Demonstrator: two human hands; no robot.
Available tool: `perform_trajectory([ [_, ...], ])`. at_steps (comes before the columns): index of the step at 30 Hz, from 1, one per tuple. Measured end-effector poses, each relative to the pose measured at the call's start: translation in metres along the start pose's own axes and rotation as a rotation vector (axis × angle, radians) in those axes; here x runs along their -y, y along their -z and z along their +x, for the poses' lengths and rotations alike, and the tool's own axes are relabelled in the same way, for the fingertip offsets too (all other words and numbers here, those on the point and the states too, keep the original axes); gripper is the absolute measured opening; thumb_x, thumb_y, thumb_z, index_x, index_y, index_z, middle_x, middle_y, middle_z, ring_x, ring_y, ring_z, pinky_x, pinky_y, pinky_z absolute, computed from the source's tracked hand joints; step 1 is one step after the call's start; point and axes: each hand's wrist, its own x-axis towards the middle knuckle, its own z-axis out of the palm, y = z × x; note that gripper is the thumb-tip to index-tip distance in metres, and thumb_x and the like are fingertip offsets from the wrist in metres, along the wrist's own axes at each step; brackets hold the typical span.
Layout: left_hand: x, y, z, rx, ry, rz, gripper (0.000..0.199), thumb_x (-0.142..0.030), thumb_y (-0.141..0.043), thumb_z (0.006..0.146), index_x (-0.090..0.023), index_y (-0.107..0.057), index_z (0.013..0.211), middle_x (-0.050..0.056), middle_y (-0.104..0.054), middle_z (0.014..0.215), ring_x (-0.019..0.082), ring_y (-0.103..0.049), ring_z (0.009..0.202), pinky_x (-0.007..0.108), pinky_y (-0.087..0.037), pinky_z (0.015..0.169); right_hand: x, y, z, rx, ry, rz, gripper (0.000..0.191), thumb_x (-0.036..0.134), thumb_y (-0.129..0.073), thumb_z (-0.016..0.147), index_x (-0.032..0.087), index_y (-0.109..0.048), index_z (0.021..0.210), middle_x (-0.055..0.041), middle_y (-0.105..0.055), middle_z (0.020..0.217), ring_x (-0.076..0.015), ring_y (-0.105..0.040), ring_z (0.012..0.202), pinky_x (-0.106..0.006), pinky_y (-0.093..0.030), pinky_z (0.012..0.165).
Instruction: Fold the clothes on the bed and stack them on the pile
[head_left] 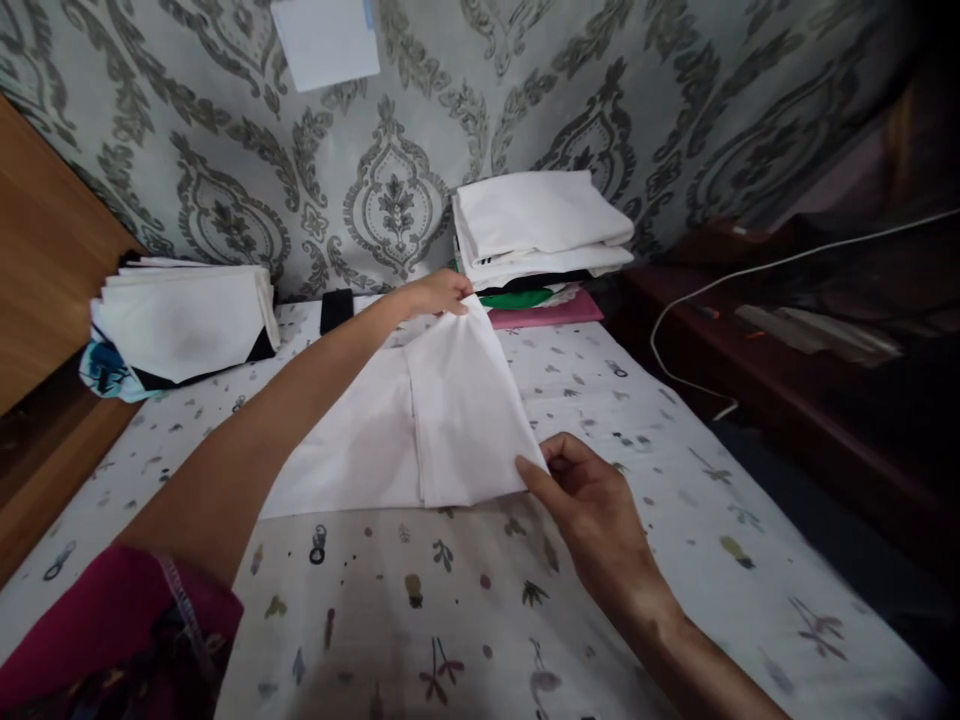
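Observation:
A white cloth [465, 410], partly folded over on its right side, lies on a bed sheet [480, 620] printed with small plants. My left hand [435, 293] pinches the cloth's far right corner, lifting it slightly. At the near right corner, my right hand [581, 480] has thumb and fingers closed on the edge. My left forearm hides part of the cloth's left side. Just behind my left hand stands a stack of folded white cloths [544, 220], with green and pink pieces at the bottom.
Another pile of folded white cloths [184, 320] sits at the far left by a wooden panel [60, 250]. A small black item [337, 310] lies near the patterned curtain [397, 200]. On the right, a white cable [675, 300] hangs over dark furniture [787, 400].

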Motion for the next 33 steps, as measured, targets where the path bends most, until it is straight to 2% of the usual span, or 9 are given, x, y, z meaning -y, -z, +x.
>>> perform_trajectory([
  [5, 0.017, 0.050, -0.042, -0.093, -0.003, -0.132, 0.016, -0.005, -0.067, 0.072, -0.017, -0.062, 0.081, -0.001, -0.061, 0.078, 0.010, -0.055, 0.070, 0.025, -0.041, 0.068, 0.025, -0.052, -0.003, 0.120, 0.223, -0.035, 0.023, 0.035, -0.059, 0.080, 0.024, -0.045, 0.066, 0.0017, -0.050, 0.065, -0.0149, -0.050, 0.064, -0.026, -0.042, 0.058],
  [10, 0.068, 0.095, -0.115, -0.208, 0.043, -0.285, 0.018, -0.008, -0.070, 0.070, -0.018, -0.063, 0.083, -0.003, -0.059, 0.070, 0.007, -0.052, 0.058, 0.021, -0.041, 0.057, 0.024, -0.128, -0.005, 0.393, 0.394, -0.231, 0.017, 0.023, -0.050, 0.082, 0.024, -0.038, 0.070, 0.0047, -0.045, 0.063, -0.0120, -0.042, 0.056, -0.025, -0.032, 0.054],
  [13, 0.110, 0.104, -0.157, -0.247, 0.165, -0.435, 0.022, -0.013, -0.076, 0.069, -0.018, -0.061, 0.085, -0.004, -0.060, 0.063, 0.009, -0.055, 0.052, 0.021, -0.045, 0.053, 0.009, -0.169, -0.004, 0.526, 0.520, -0.425, 0.016, 0.016, -0.050, 0.082, 0.023, -0.038, 0.073, 0.0046, -0.047, 0.065, -0.0120, -0.040, 0.056, -0.026, -0.027, 0.055],
  [16, 0.147, 0.099, -0.183, -0.307, 0.296, -0.595, 0.027, -0.012, -0.077, 0.068, -0.019, -0.057, 0.085, -0.004, -0.062, 0.063, 0.010, -0.062, 0.053, 0.022, -0.051, 0.055, -0.005, -0.195, -0.004, 0.611, 0.645, -0.606, 0.014, 0.012, -0.048, 0.084, 0.023, -0.042, 0.078, 0.0026, -0.052, 0.069, -0.0133, -0.041, 0.058, -0.028, -0.023, 0.055],
  [18, 0.164, 0.093, -0.191, -0.348, 0.338, -0.677, 0.027, -0.009, -0.075, 0.069, -0.018, -0.055, 0.085, -0.003, -0.064, 0.064, 0.010, -0.063, 0.054, 0.021, -0.053, 0.057, -0.010, -0.204, -0.005, 0.646, 0.688, -0.682, 0.012, 0.012, -0.048, 0.086, 0.022, -0.045, 0.081, 0.0012, -0.055, 0.072, -0.0141, -0.043, 0.059, -0.028, -0.023, 0.055],
  [21, 0.176, 0.089, -0.194, -0.367, 0.345, -0.732, 0.022, -0.006, -0.071, 0.070, -0.018, -0.056, 0.083, -0.002, -0.066, 0.065, 0.010, -0.064, 0.055, 0.021, -0.054, 0.059, -0.010, -0.211, -0.007, 0.670, 0.695, -0.756, 0.010, 0.011, -0.049, 0.087, 0.021, -0.048, 0.085, 0.0001, -0.057, 0.073, -0.0146, -0.045, 0.060, -0.028, -0.022, 0.056],
  [25, 0.174, 0.092, -0.196, -0.339, 0.349, -0.784, 0.008, -0.016, -0.067, 0.076, -0.016, -0.061, 0.081, 0.002, -0.066, 0.064, 0.013, -0.065, 0.056, 0.024, -0.055, 0.056, -0.005, -0.216, -0.009, 0.698, 0.677, -0.830, 0.009, 0.012, -0.051, 0.087, 0.021, -0.050, 0.086, 0.0000, -0.059, 0.075, -0.0149, -0.048, 0.061, -0.028, -0.024, 0.057],
  [28, 0.170, 0.094, -0.200, -0.341, 0.327, -0.798, 0.016, -0.028, -0.070, 0.080, -0.015, -0.061, 0.080, 0.004, -0.067, 0.068, 0.014, -0.065, 0.059, 0.025, -0.054, 0.056, -0.001, -0.219, -0.011, 0.726, 0.663, -0.871, 0.009, 0.012, -0.051, 0.088, 0.021, -0.050, 0.087, -0.0003, -0.060, 0.077, -0.0154, -0.049, 0.062, -0.029, -0.026, 0.057],
  [33, 0.168, 0.089, -0.205, -0.462, 0.291, -0.578, 0.025, -0.011, -0.079, 0.067, -0.017, -0.060, 0.084, -0.005, -0.057, 0.064, 0.009, -0.059, 0.057, 0.021, -0.050, 0.057, 0.006, -0.225, -0.014, 0.763, 0.699, -0.882, 0.008, 0.012, -0.051, 0.091, 0.020, -0.052, 0.089, -0.0018, -0.063, 0.081, -0.0164, -0.053, 0.066, -0.029, -0.027, 0.057],
])
